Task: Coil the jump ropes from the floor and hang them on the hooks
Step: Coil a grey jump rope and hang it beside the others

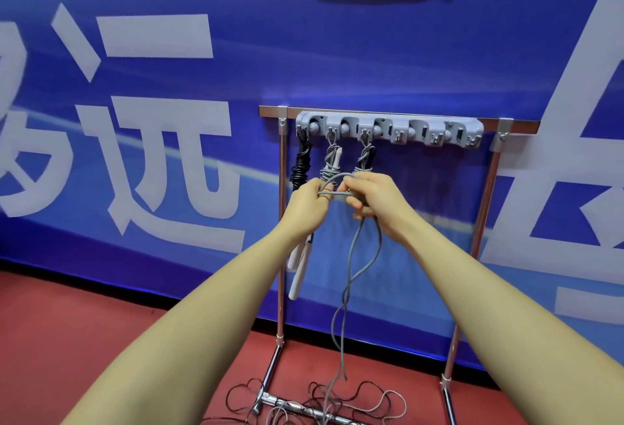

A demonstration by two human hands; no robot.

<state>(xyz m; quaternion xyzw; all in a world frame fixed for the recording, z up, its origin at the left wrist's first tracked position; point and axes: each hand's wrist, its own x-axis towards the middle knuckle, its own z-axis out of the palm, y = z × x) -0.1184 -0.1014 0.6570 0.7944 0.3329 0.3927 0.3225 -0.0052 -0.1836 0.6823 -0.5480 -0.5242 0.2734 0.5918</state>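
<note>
Both my forearms reach up and forward from the bottom edge, meeting in front of the rack [282, 222]. Left hand [309, 203] and right hand [371, 196] sit close together, fingers curled, each grip clamped on the grey rope [347, 293]. A short run of it stretches taut between the two grips, and a small arc loops over just above them. Below the right grip two strands hang, cross each other twice on the way down, and end in the loose ropes [337, 401] tangled on the red floor [101, 340] around the rack's foot.

Above the grips, the hook bar [388, 132] carries three bundles. A black coil [301, 164] hangs up and to the left of my left grip, with white handles [299, 271] dangling below that grip, partly hidden by my wrist. Straight above the grips hang two grey coils, one [332, 161] on the second hook and one [366, 157] on the third; the latter comes down to touch or nearly touch my right hand. Hooks further right of the grips carry nothing. Behind everything is a blue banner [371, 69].
</note>
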